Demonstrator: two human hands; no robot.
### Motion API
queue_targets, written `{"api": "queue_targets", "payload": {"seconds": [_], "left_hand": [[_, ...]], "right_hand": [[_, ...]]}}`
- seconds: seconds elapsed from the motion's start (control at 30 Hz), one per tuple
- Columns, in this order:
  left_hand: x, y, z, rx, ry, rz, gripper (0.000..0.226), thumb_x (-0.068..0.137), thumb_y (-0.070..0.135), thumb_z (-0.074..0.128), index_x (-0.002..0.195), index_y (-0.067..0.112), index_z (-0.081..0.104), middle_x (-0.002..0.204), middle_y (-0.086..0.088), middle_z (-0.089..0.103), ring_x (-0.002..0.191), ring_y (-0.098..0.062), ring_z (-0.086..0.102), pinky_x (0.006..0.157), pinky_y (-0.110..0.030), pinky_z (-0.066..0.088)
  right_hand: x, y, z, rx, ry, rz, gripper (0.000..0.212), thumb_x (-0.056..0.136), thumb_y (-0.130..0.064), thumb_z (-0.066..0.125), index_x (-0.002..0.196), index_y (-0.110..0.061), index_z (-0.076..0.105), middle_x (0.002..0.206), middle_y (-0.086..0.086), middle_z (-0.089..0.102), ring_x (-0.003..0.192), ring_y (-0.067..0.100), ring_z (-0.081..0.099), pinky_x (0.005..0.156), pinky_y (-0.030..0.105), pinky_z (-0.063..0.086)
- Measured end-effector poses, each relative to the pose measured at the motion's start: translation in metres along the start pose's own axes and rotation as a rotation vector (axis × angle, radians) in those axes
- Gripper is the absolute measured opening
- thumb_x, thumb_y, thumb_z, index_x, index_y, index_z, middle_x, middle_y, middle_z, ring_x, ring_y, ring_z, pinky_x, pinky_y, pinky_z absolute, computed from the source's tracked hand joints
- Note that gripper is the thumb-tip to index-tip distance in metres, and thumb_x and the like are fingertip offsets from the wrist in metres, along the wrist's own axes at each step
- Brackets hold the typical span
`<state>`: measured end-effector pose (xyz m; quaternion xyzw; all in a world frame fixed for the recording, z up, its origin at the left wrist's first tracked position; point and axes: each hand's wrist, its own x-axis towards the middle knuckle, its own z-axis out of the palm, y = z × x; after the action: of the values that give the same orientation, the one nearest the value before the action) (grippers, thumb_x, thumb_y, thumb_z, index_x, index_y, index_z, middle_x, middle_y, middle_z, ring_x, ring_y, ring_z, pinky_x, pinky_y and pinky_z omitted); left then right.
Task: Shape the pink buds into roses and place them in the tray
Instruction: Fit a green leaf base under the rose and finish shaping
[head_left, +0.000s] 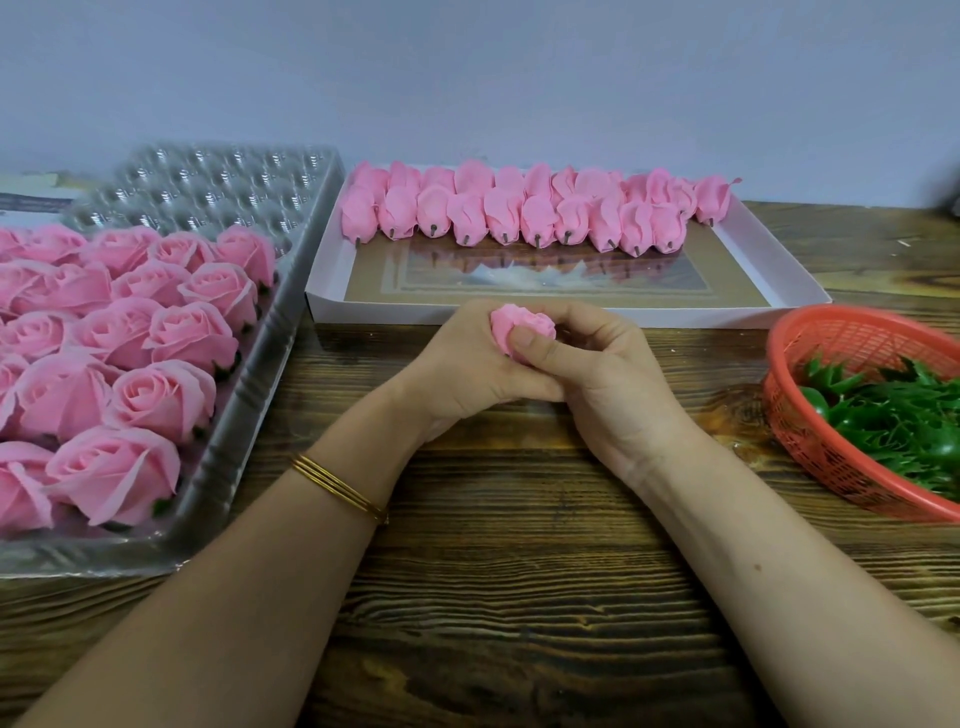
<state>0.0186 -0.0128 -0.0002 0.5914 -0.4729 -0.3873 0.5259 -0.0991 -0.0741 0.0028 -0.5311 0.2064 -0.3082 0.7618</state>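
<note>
We see both hands meeting over the table (493, 597), just in front of the box (374, 310), with one pink bud (522, 325) held between them. The left hand (467, 364) has its fingers curled round the bud from the left and from below, and the right hand (608, 384) pinches it from the other side, its thumb pressed against the petals at the front and its other fingers bent behind. The bud's petals show above the fingertips, and its base is hidden in the hands. We note thin gold bangles (337, 486) on the left wrist. At the far side of the box, two rows of unshaped buds (509, 213) lie on their sides with their dark stubs towards us. To the left stands the clear plastic tray (228, 452), its nearer part filled with finished roses (166, 332) set close together, while its cups at the far end show bare. At the right edge a red basket (810, 441) holds green leaves (893, 415), well apart from the hands.
</note>
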Motion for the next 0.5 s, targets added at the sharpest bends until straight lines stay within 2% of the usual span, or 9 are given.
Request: {"api": "queue_targets", "payload": {"seconds": [0.1, 0.23, 0.37, 0.5], "left_hand": [[0.0021, -0.0015, 0.0028, -0.006, 0.014, 0.006, 0.040, 0.065, -0.010, 0.081, 0.102, -0.012, 0.066, 0.103, -0.031, 0.068, 0.098, -0.037, 0.068, 0.095, -0.054, 0.051], [0.0040, -0.0040, 0.0032, -0.017, 0.060, 0.031, 0.039, 0.068, -0.010, 0.080, 0.104, -0.013, 0.066, 0.107, -0.029, 0.068, 0.105, -0.042, 0.064, 0.096, -0.052, 0.051], [0.0032, -0.0050, 0.0035, 0.002, 0.059, 0.081, 0.042, 0.066, -0.013, 0.080, 0.106, -0.007, 0.068, 0.104, -0.018, 0.073, 0.099, -0.028, 0.070, 0.088, -0.032, 0.057], [0.0027, -0.0050, 0.0029, -0.005, 0.043, 0.075, 0.034, 0.063, -0.013, 0.080, 0.095, -0.010, 0.068, 0.087, -0.013, 0.072, 0.078, -0.015, 0.067, 0.072, -0.023, 0.056]], "right_hand": [[0.0010, -0.0017, -0.0010, 0.046, 0.033, -0.002, 0.045, 0.056, -0.012, 0.085, 0.097, -0.006, 0.068, 0.084, 0.004, 0.070, 0.083, 0.014, 0.066, 0.076, 0.025, 0.054], [-0.0002, -0.0014, -0.0012, -0.020, 0.070, -0.039, 0.044, 0.058, -0.003, 0.081, 0.100, -0.004, 0.068, 0.092, 0.010, 0.070, 0.090, 0.018, 0.066, 0.085, 0.030, 0.052], [-0.0025, -0.0001, 0.0009, -0.118, 0.088, -0.081, 0.026, 0.071, 0.007, 0.074, 0.093, -0.007, 0.070, 0.091, 0.008, 0.071, 0.088, 0.015, 0.066, 0.086, 0.027, 0.054], [-0.0025, -0.0006, 0.0009, -0.146, 0.089, -0.078, 0.022, 0.074, 0.008, 0.072, 0.091, -0.007, 0.070, 0.092, 0.011, 0.071, 0.089, 0.017, 0.065, 0.094, 0.033, 0.052]]}}
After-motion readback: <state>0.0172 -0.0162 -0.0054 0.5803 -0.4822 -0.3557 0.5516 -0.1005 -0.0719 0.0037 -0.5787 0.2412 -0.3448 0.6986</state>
